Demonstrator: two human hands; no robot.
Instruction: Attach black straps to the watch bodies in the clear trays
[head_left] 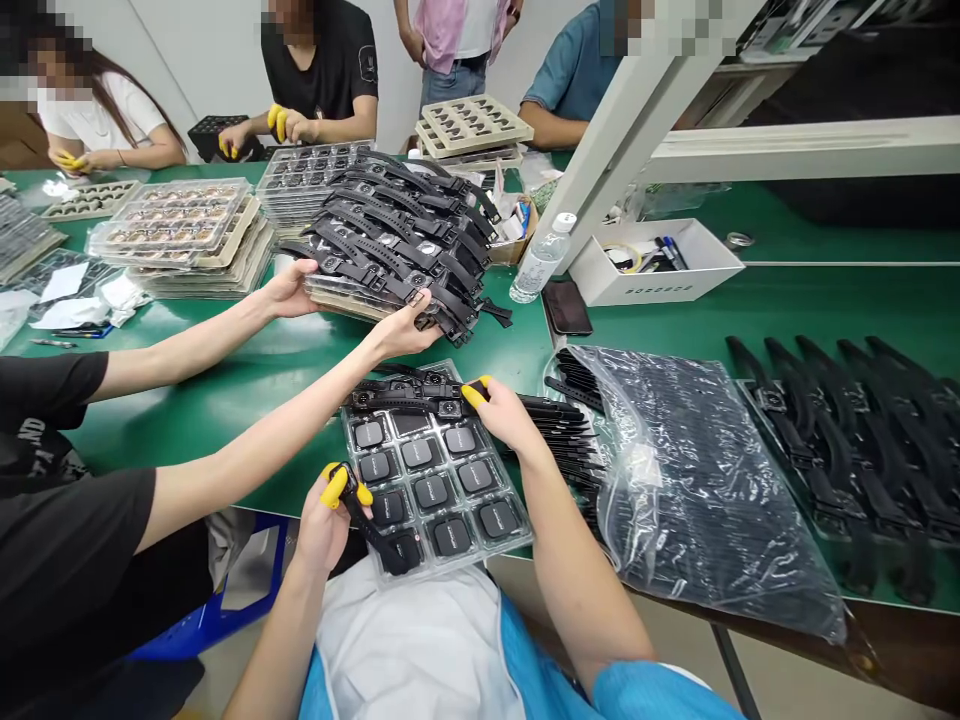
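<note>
My left hand [330, 505], yellow covers on its fingertips, pinches a black smartwatch [351, 480] whose strap hangs over the tray's near left corner. My right hand [499, 405], also with yellow fingertip covers, is closed at the tray's far right on the end of a black watch strap [475, 392]. Between the hands lies a clear plastic tray [450, 462] with dark square watch cases in its compartments. One compartment [412, 424] in the second row has no case in it. Watches with straps [409, 397] lie across the tray's far row.
Beside me a co-worker's hands [405, 328] hold a tray stack covered with strapped watches [405, 240]. To the right are a plastic bag of black straps [705, 480] and more watches [847, 440]. A bottle [541, 262] and white box [660, 275] stand behind. Several people work across the table.
</note>
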